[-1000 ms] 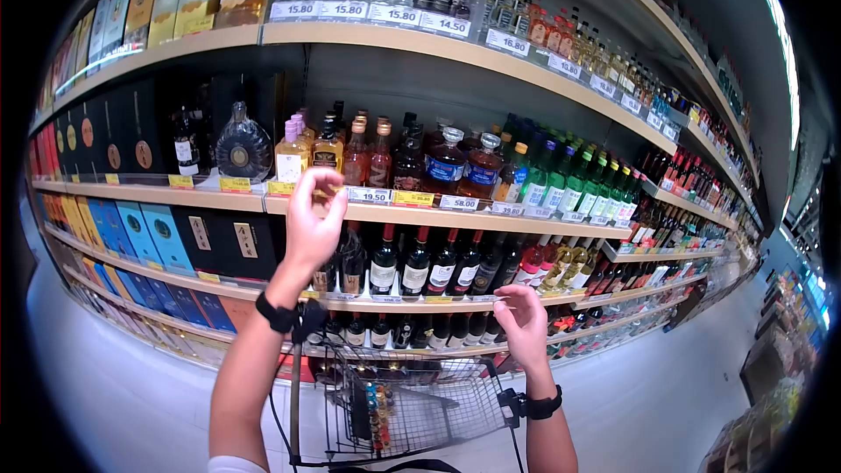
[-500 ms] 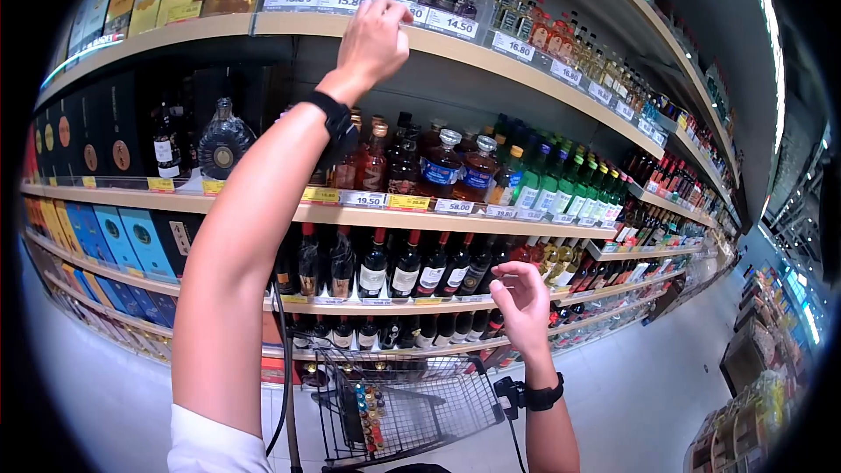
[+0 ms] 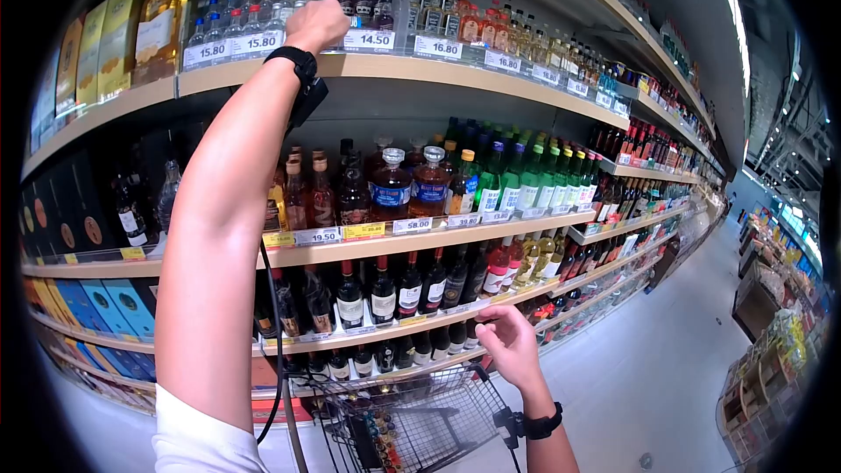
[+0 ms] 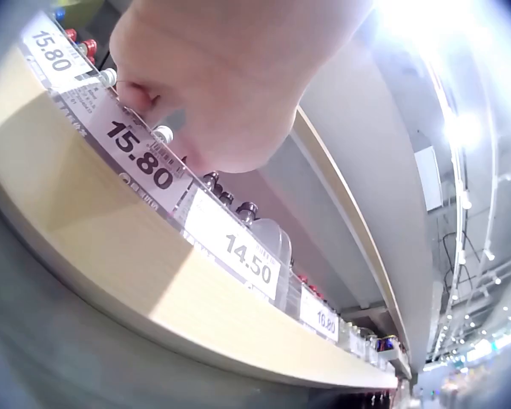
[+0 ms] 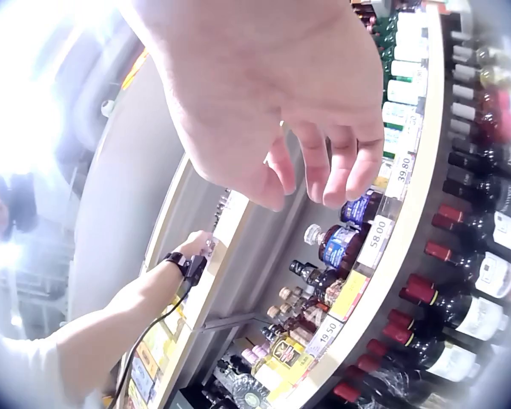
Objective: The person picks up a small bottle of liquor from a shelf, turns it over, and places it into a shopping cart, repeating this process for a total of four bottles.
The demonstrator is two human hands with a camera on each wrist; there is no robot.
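My left hand (image 3: 317, 24) reaches into the row of small clear bottles (image 3: 287, 2) on the upper shelf, behind the 15.80 price label (image 4: 136, 153). In the left wrist view its fingers bend down among silver bottle caps (image 4: 163, 134); the fingertips are hidden, so I cannot tell whether they grip a bottle. Dark miniature bottles (image 3: 364, 0) stand just to the right of this hand. My right hand (image 3: 510, 346) hovers over the shopping cart (image 3: 438, 412) with loosely bent fingers and holds nothing.
Below, a shelf carries whisky bottles (image 3: 390, 188) and green bottles (image 3: 532, 180), with wine bottles (image 3: 383, 298) lower down. The upper shelf's wooden edge (image 3: 491, 79) runs under my left hand. Small items with colourful tops (image 3: 383, 442) lie in the cart. Display stands (image 3: 762, 307) line the aisle's right.
My left hand has risen from the middle shelf to the upper shelf and reached in among the small bottles. The view has shifted rightward along the shelves. My right hand keeps its loose pose.
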